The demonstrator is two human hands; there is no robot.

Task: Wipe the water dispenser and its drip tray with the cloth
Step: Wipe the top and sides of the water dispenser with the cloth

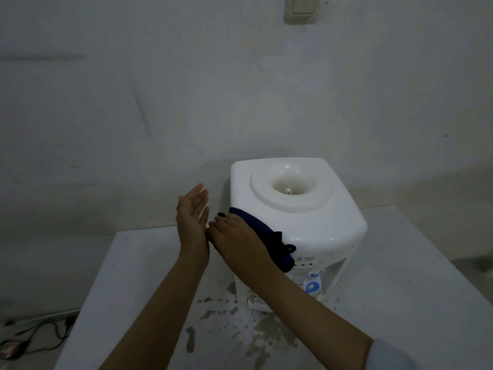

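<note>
Your right hand [234,236] presses dark blue cloth [264,236] against left front corner of white water dispenser [298,209], fingers curled over it; left hand [192,217] hovers beside, fingers spread, holding nothing. Dispenser sits toward table's [128,276] far edge. Cloth limp, light: bunch it in palm. Dispenser shell likely smooth, slippery, light without bottle: brace its side. Drip tray [256,303] mostly hidden under your forearm.

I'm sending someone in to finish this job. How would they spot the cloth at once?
Find the white water dispenser standing on the pale table against the wall. On its top left front corner the right hand presses the cloth, which drapes down the front. It is dark navy with a small black loop, the only dark thing on the white casing.
</note>
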